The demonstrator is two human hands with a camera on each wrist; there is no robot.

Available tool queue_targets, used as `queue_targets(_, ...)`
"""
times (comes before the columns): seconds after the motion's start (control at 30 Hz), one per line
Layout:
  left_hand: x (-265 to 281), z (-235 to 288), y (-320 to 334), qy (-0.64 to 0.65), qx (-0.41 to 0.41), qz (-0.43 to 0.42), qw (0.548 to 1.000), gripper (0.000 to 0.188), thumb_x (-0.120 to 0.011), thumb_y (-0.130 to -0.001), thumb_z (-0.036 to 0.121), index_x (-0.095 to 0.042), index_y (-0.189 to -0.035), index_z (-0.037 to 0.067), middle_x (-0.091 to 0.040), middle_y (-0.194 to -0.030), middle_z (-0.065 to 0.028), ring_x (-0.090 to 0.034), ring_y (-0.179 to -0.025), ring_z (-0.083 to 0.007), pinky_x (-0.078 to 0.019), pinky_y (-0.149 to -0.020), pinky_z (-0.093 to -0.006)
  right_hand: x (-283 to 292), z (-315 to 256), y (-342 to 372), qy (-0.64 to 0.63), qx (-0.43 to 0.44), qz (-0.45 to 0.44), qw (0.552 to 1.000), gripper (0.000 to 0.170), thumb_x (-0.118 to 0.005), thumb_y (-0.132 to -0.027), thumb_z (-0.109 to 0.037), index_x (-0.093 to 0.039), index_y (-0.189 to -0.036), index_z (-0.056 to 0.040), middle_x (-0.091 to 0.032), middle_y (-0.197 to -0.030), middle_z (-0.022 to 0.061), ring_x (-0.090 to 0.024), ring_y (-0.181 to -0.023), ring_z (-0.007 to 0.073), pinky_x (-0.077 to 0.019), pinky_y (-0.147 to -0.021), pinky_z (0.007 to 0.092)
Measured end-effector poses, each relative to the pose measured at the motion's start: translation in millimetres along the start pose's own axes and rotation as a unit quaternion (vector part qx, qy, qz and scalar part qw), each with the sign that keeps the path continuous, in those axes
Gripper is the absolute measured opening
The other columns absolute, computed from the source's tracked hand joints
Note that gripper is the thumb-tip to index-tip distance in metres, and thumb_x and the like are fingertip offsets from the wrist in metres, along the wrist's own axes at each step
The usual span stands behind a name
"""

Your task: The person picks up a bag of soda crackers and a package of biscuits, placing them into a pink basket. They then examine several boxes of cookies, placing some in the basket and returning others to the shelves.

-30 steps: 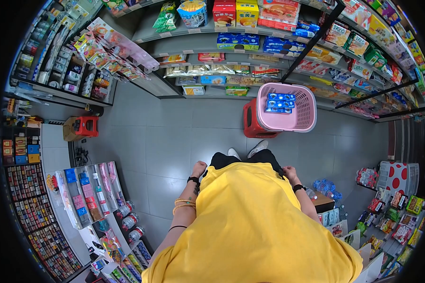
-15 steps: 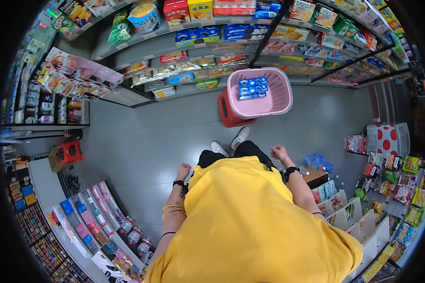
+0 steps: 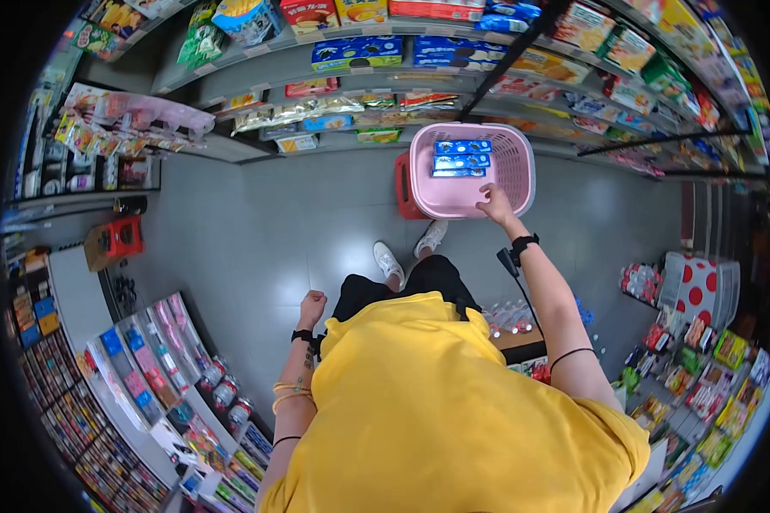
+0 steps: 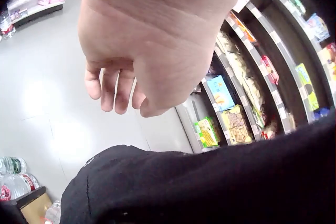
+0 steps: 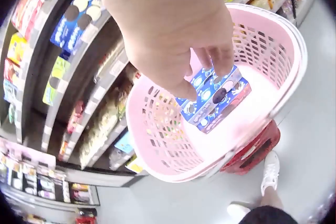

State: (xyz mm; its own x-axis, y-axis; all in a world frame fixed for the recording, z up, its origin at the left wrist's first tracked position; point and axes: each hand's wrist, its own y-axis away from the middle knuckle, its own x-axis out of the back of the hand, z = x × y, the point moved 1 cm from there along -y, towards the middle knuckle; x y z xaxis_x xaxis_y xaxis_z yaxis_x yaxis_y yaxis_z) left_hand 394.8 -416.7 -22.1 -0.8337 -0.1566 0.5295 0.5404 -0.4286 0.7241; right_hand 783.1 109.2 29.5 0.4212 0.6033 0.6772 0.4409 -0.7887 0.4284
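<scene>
Several blue packs (image 3: 462, 159) lie in a pink basket (image 3: 515, 171), which stands on a red stool (image 3: 405, 188). Over the basket's near edge reaches the right hand (image 3: 497, 205), fingers apart and slightly bent, holding nothing. In the right wrist view this hand (image 5: 176, 35) is above the blue packs (image 5: 215, 98), with its fingertips hiding part of them; whether they touch cannot be told. The left hand (image 3: 313, 306) hangs beside the left thigh, away from the basket. Seen in the left wrist view, the left hand (image 4: 147, 45) has loosely bent fingers and holds nothing.
Shelves (image 3: 274, 64) with packaged snacks run behind the basket. At the left is a display rack (image 3: 150, 363) with bottles beside it. Wrapped bottles (image 3: 509, 316) stand near the right leg, and packaged goods (image 3: 706, 385) fill the right side.
The right hand has moved from beside the body forward to the basket. The left hand stays low by the thigh. The head view has shifted, and the feet have moved closer to the basket.
</scene>
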Motion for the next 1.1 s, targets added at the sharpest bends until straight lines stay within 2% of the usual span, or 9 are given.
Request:
queue_targets(0.07, 2, 0, 21, 0.003, 0.012, 0.024, 1.000, 0.030, -0.067, -0.085, 0.024, -0.068, -0.107, 0.002, -0.073, -0.099, -0.0154, -0.070, -0.096, -0.0275, -0.0546, -0.086, -0.0361, -6, -5, -34, 0.080, 0.010, -0.015, 0.997, 0.060, -0.078, -0.070, -0.017, -0.054, -0.124, -0.0061, -0.056, -0.121, 0.0242, -0.061, -0.105, 0.0407, -0.0510, -0.094, 0.0431)
queue_targets(0.1, 2, 3, 33, 0.001, 0.030, 0.034, 0.999, 0.029, -0.067, -0.085, 0.023, -0.068, -0.106, 0.002, -0.073, -0.099, -0.0155, -0.070, -0.095, -0.0277, -0.0547, -0.085, -0.0363, 5, -16, -53, 0.144, 0.008, -0.026, 0.989, 0.069, -0.079, -0.070, -0.016, -0.049, -0.132, -0.0079, -0.043, -0.139, 0.0254, -0.054, -0.118, 0.0422, -0.0477, -0.101, 0.0451)
queue_targets(0.3, -13, -3, 96, -0.003, 0.107, 0.070, 0.992, 0.027, -0.067, -0.086, 0.023, -0.068, -0.104, 0.003, -0.074, -0.095, -0.0143, -0.071, -0.091, -0.0265, -0.0549, -0.084, -0.0360, -3, -38, -129, 0.252, 0.071, -0.052, 0.964, 0.089, -0.084, -0.066, -0.014, -0.041, -0.144, -0.0086, -0.035, -0.148, 0.0214, -0.039, -0.135, 0.0393, -0.0391, -0.111, 0.0449)
queue_targets(0.43, -38, 18, 135, 0.007, 0.170, 0.068, 0.983, 0.029, -0.067, -0.087, 0.024, -0.067, -0.106, 0.003, -0.074, -0.097, -0.0132, -0.071, -0.093, -0.0244, -0.0545, -0.085, -0.0350, -18, -38, -166, 0.308, 0.065, -0.081, 0.946, 0.109, -0.086, -0.063, -0.014, -0.024, -0.153, -0.0121, -0.028, -0.155, 0.0143, -0.029, -0.143, 0.0362, -0.0347, -0.112, 0.0518)
queue_targets(0.67, -92, 55, 164, 0.046, 0.190, 0.052, 0.979, 0.028, -0.067, -0.089, 0.026, -0.066, -0.107, 0.005, -0.073, -0.098, -0.0125, -0.071, -0.093, -0.0253, -0.0546, -0.085, -0.0351, -50, -12, -199, 0.404, 0.029, -0.125, 0.906, 0.125, -0.091, -0.058, -0.024, -0.014, -0.156, -0.0088, -0.034, -0.149, 0.0137, -0.033, -0.137, 0.0389, -0.0347, -0.108, 0.0516)
queue_targets(0.8, -114, 72, 164, 0.075, 0.192, 0.046, 0.978, 0.026, -0.066, -0.091, 0.022, -0.065, -0.108, 0.003, -0.073, -0.097, -0.0126, -0.071, -0.092, -0.0243, -0.0546, -0.084, -0.0353, -62, -11, -206, 0.433, 0.054, -0.107, 0.894, 0.126, -0.091, -0.057, -0.026, -0.015, -0.155, -0.0048, -0.040, -0.136, 0.0143, -0.039, -0.130, 0.0368, -0.0356, -0.105, 0.0499)
queue_targets(0.83, -115, 80, 165, 0.089, 0.187, 0.050, 0.977, 0.026, -0.065, -0.091, 0.021, -0.065, -0.109, 0.002, -0.073, -0.097, -0.0127, -0.071, -0.092, -0.0238, -0.0546, -0.084, -0.0352, -62, -17, -203, 0.437, 0.071, -0.081, 0.893, 0.110, -0.087, -0.062, -0.020, -0.025, -0.150, -0.0020, -0.041, -0.134, 0.0150, -0.041, -0.127, 0.0349, -0.0361, -0.104, 0.0485)
queue_targets(0.97, -122, 90, 165, 0.077, 0.191, 0.045, 0.978, 0.026, -0.065, -0.091, 0.021, -0.066, -0.109, 0.002, -0.073, -0.098, -0.0138, -0.071, -0.092, -0.0252, -0.0543, -0.083, -0.0353, -66, -19, -213, 0.423, 0.120, -0.021, 0.898, 0.079, -0.078, -0.068, -0.012, -0.040, -0.136, -0.0008, -0.042, -0.132, 0.0156, -0.042, -0.127, 0.0334, -0.0385, -0.101, 0.0465)
queue_targets(1.1, -124, 107, 159, 0.097, 0.186, 0.054, 0.976, 0.026, -0.065, -0.091, 0.022, -0.066, -0.109, 0.003, -0.073, -0.097, -0.0139, -0.071, -0.092, -0.0257, -0.0537, -0.084, -0.0361, -72, -10, -211, 0.477, 0.158, -0.027, 0.864, 0.080, -0.077, -0.070, -0.015, -0.038, -0.139, -0.0027, -0.046, -0.131, 0.0151, -0.042, -0.128, 0.0314, -0.0368, -0.101, 0.0444)
